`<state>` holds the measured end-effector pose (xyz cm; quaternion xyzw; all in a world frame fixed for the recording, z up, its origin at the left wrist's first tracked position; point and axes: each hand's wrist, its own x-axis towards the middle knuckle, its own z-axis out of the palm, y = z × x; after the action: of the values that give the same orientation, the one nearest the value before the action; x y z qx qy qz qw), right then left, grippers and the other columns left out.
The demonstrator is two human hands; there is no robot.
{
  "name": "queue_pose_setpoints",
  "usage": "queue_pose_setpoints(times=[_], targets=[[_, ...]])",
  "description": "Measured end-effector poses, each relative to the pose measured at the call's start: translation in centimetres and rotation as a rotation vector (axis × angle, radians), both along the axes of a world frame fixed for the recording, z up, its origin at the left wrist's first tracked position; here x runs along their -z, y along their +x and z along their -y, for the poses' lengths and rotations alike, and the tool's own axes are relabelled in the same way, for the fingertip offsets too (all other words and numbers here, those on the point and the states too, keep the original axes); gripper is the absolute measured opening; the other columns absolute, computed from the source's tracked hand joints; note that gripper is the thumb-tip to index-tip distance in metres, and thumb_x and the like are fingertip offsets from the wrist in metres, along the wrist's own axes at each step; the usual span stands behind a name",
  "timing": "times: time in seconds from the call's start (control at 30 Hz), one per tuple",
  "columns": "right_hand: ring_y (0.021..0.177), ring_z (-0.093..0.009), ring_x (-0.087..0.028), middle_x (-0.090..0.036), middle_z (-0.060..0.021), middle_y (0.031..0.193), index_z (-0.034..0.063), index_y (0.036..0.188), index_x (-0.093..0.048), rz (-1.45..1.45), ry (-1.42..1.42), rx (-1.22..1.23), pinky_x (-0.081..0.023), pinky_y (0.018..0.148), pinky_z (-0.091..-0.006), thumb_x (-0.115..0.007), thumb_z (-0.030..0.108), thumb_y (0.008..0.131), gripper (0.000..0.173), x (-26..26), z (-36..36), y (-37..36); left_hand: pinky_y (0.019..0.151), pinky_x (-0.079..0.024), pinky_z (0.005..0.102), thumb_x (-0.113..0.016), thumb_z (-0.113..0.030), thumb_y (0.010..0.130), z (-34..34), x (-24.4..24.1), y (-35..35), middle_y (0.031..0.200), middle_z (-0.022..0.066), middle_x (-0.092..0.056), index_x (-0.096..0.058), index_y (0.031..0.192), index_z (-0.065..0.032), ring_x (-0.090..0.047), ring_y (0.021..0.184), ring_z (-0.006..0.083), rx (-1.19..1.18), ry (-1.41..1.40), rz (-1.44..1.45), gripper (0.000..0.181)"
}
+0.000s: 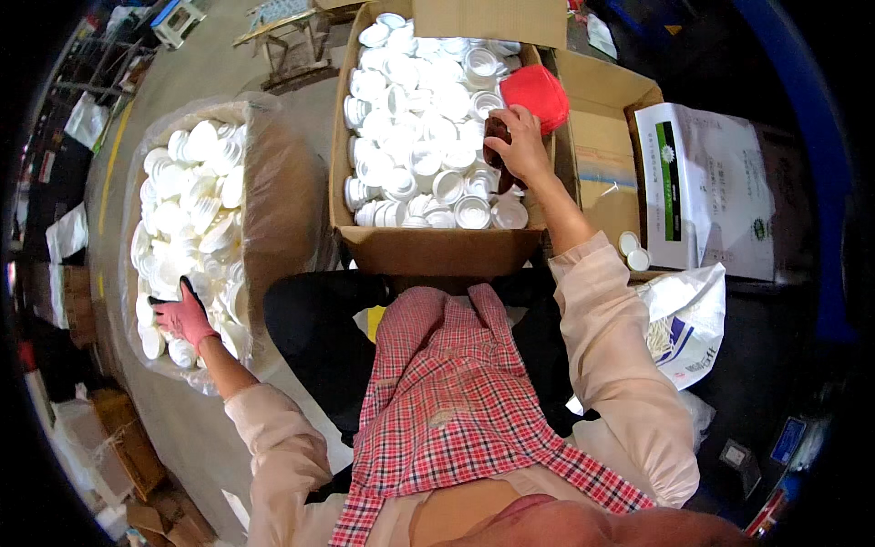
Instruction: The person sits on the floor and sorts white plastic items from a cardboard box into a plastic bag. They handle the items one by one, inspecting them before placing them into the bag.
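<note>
My left hand (pixel 183 316), in a pink glove with dark fingertips, is over the left carton of white plastic caps (pixel 222 150). Its thumb and a finger are spread; whether it touches the caps is hard to tell. Bare, my right hand (pixel 525 145) grips a dark brown object (pixel 497 140) at the right side of the middle carton. What that object is, I cannot make out, as the fingers partly cover it. Just beyond those fingers lies a red object (pixel 536 96), perhaps cloth. Round white caps (pixel 424 158) fill the middle carton (pixel 437 249) in front of my knees.
A clear plastic liner (pixel 147 140) hangs over the left carton's rim. To the right stands another open carton (pixel 605 137) with a printed sheet (pixel 697 184) over its side. Two caps (pixel 638 260) sit near a white bag (pixel 697 328) holding thin white pieces. A stool (pixel 176 22) stands far left.
</note>
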<state>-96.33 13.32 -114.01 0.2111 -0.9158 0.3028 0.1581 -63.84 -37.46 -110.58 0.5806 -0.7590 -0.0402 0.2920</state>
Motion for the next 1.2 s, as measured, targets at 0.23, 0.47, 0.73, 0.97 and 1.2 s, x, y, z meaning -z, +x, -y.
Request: queue_pose_setpoints(times=[0.23,0.47,0.73,0.97,1.2], targets=[[0.088,-0.025,-0.065,-0.068,-0.0134,0.094,0.0044,0.1,-0.068,0.406,-0.118,0.001,-0.05,0.078,-0.0354,-0.069,0.019,0.081,0.024,-2.1,-11.9,-0.9,0.106,-0.031,0.0398,-0.063,-0.012,0.088,-14.5,-1.8,-10.9,0.132,0.0199,-0.05,-0.046,0.132,0.0027,-0.044,0.123,0.033,0.907,0.111,-0.155,0.05],[0.096,-0.031,-0.064,-0.065,-0.0185,0.109,0.0028,0.119,-0.057,0.793,0.439,0.538,-0.051,0.083,-0.0374,-0.079,0.03,0.07,0.06,13.9,-42.1,-3.9,0.097,-0.04,0.0327,-0.064,-0.008,0.085,-26.9,2.2,-21.1,0.115,0.0154,-0.062,-0.055,0.12,0.003,-0.057,0.11,0.0263,1.439,0.666,0.105,0.037],[0.109,-0.03,-0.058,-0.06,-0.016,0.117,0.0124,0.127,-0.051,1.378,0.828,0.65,-0.043,0.093,-0.0404,-0.073,0.056,0.071,0.074,31.2,-48.6,-1.9,0.096,-0.042,0.0306,-0.058,0.002,0.086,-29.5,4.0,-24.4,0.113,0.0133,-0.063,-0.055,0.119,0.0044,-0.059,0.108,0.0221,1.332,0.782,0.262,0.033],[0.121,-0.038,-0.047,-0.043,-0.0266,0.135,0.0056,0.145,-0.021,1.08,0.374,1.101,-0.039,0.099,-0.047,-0.085,0.046,0.057,0.116,37.2,-49.7,-0.9,0.098,-0.042,0.0317,-0.059,0.007,0.082,-31.9,5.4,-26.0,0.114,0.0152,-0.062,-0.054,0.121,0.0054,-0.058,0.11,0.0236,1.282,0.699,0.457,0.039],[0.11,-0.038,-0.054,-0.054,-0.0234,0.117,0.0021,0.123,-0.041,0.965,0.439,0.79,-0.044,0.091,-0.0513,-0.085,0.025,0.053,0.086,39.7,-48.4,0.0,0.093,-0.044,0.0343,-0.064,-0.001,0.081,-32.3,6.3,-25.8,0.111,0.0159,-0.063,-0.055,0.117,0.0032,-0.059,0.107,0.0289,1.427,0.718,0.39,0.037]])
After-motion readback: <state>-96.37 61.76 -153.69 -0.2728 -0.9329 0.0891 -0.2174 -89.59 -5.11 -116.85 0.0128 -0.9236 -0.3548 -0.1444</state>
